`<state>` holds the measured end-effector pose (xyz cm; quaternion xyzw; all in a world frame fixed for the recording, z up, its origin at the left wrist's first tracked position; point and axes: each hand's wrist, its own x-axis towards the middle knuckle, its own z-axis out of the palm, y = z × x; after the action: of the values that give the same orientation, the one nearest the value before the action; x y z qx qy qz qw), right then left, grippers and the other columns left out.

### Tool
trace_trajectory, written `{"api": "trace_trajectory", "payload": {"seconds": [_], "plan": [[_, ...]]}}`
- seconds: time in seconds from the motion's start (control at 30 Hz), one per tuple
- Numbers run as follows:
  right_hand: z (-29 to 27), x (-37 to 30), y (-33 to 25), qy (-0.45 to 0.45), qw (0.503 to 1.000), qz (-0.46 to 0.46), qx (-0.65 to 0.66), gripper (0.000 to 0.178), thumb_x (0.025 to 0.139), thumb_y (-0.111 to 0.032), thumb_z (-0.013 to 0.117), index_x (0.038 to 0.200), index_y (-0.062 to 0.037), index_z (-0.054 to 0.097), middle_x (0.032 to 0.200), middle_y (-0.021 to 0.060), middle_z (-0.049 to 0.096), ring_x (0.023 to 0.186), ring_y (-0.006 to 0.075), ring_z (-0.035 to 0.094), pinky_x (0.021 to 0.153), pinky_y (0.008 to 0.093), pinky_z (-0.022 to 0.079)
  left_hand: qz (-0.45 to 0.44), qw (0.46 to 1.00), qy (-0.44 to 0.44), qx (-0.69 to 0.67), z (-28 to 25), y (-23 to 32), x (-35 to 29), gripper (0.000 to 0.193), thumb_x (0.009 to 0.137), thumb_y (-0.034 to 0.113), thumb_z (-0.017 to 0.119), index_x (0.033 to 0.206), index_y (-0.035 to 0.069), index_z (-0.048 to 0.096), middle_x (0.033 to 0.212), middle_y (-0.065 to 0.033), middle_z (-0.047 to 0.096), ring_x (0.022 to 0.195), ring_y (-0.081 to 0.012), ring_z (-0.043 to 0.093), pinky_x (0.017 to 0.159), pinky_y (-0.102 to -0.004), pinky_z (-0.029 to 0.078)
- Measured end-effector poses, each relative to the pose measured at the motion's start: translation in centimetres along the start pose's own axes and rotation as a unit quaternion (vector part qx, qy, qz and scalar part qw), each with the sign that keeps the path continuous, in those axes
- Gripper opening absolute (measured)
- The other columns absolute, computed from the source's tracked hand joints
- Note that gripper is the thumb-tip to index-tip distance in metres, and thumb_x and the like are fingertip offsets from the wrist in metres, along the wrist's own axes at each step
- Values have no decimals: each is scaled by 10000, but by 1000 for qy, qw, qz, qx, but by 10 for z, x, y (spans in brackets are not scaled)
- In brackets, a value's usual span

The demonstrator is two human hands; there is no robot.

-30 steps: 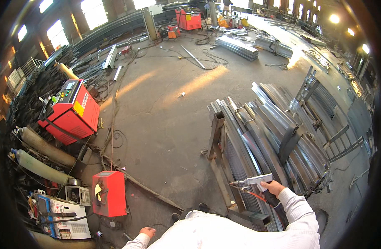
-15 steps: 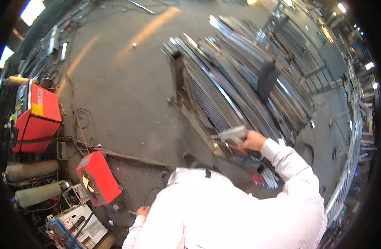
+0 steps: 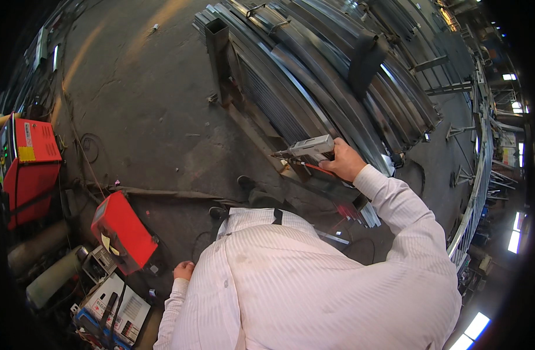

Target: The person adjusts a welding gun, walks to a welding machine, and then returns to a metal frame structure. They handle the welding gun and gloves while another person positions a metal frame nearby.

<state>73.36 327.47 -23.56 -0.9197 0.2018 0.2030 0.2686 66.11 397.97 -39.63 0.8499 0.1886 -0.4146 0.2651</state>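
Right hand (image 3: 346, 161) gripping a gray gun (image 3: 314, 145), long metal bars (image 3: 323, 87) near it, left hand (image 3: 184, 270) near a red box (image 3: 130, 236), cannot tell its grip

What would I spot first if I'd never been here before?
Probably the bright red things on the left: a big red machine near the edge and a smaller red box closer to the person. Then the heap of long metal bars at the top, right of the middle. Just right of the centre, the person's right hand grips a grey, gun-shaped tool.
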Motion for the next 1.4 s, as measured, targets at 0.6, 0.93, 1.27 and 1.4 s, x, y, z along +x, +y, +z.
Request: {"api": "trace_trajectory", "payload": {"seconds": [0.6, 0.93, 1.27, 1.4], "plan": [[0, 4, 3, -43, 996, 45, -70, 641, 854, -433, 857, 1224, 52, 660, 1266, 264, 663, 1179, 432, 666, 1030, 464, 533, -19, 1000, 9, -18, 23, -27, -10, 381, 947, 264, 738, 1184, -30, 784, 1095, -173, 815, 977, -249, 779, 908, -392, 610], [-94, -4, -101, -178, 941, -49, -283, 464, 838, -464, 842, 1018, -40, 784, 1042, 194, 757, 999, 391, 740, 867, 494, 588, -91, 990, 18, -105, 28, 9, -19, 353, 979, 218, 723, 1204, -51, 766, 1069, -167, 809, 937, -228, 784, 839, -380, 631], [-26, 80, -257, -289, 871, -257, -304, 462, 867, -462, 803, 1016, -25, 791, 1069, 177, 766, 1031, 377, 742, 877, 461, 596, -55, 997, -4, 53, 97, -64, 24, 432, 978, 456, 646, 1182, 103, 791, 1239, -194, 758, 1180, -405, 701, 1007, -494, 565], [23, 140, -309, -331, 846, -281, -309, 455, 903, -454, 763, 1052, -25, 779, 1103, 171, 772, 1061, 364, 744, 900, 448, 600, -94, 994, -42, -35, 114, -96, 59, 454, 954, 507, 656, 1183, 141, 799, 1240, -162, 765, 1157, -382, 716, 1004, -492, 568]]}}
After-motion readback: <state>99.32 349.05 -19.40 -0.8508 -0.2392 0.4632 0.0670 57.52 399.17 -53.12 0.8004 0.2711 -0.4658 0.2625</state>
